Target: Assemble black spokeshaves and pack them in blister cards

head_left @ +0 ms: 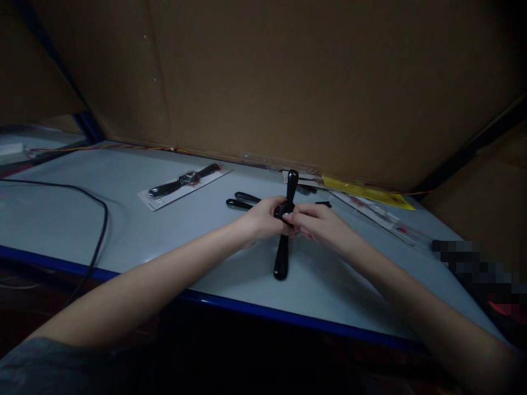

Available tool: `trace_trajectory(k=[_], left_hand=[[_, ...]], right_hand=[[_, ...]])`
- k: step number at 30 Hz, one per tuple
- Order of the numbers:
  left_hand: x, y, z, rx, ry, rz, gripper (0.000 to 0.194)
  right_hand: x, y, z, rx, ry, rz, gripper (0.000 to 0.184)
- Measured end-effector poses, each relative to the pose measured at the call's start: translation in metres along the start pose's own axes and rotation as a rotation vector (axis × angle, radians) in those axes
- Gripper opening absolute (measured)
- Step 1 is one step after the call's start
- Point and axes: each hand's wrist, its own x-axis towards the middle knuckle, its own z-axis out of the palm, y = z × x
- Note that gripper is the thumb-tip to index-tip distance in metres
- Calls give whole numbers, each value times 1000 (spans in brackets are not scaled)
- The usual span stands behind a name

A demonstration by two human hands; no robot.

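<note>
A long black object with two rounded, handle-like ends is held nearly upright in the view, above the table. My left hand is closed around its middle from the left. From the right, my right hand has its thumb and fingers pressed against the same middle part, so the centre is mostly covered. Behind my left hand lie two slim black handles on the table; their far ends are hidden.
A similar black piece in clear wrap on a white card lies on the left of the grey table. At the back right are a yellow sheet and clear packaging. A black cable crosses the left side; cardboard stands behind.
</note>
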Motion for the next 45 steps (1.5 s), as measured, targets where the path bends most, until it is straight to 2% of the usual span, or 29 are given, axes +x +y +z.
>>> trace_trajectory(k=[3,8,12,15,17,21,25,29,35,41,43,45], left_hand=[[-1,1,1,20,12,-16,31],[-3,2,1,-57,-35,-79,29],[-4,2,1,-47,-15,-84,27],[-5,3,1,-18,3,-96,26],[-5,5,1,-34,10,-128,28],[-3,8,-1,-128,-8,-182,33],[-3,8,-2,-152,-17,-163,35],[-4,9,-4,-130,-26,-198,34],[-3,5,-2,-181,-38,-190,35],[-3,3,1,-98,19,-108,35],[-4,5,1,-116,22,-119,36],[-5,8,0,-139,12,-166,38]], right_hand=[[-1,1,2,38,16,-22,18],[-3,-2,-5,-56,-3,-53,30],[-2,-1,-7,-151,33,-116,36],[-1,1,-5,-125,-5,-92,40],[-2,2,-6,-144,25,-104,41],[-3,3,-15,-314,139,-284,23],[-3,4,-24,-563,70,-512,20],[-2,5,-25,-704,72,-617,13],[-2,2,-19,-895,46,-673,17],[-2,-1,-9,-1006,109,-723,23],[-1,2,-9,-982,128,-710,25],[0,5,-12,-864,149,-668,22]])
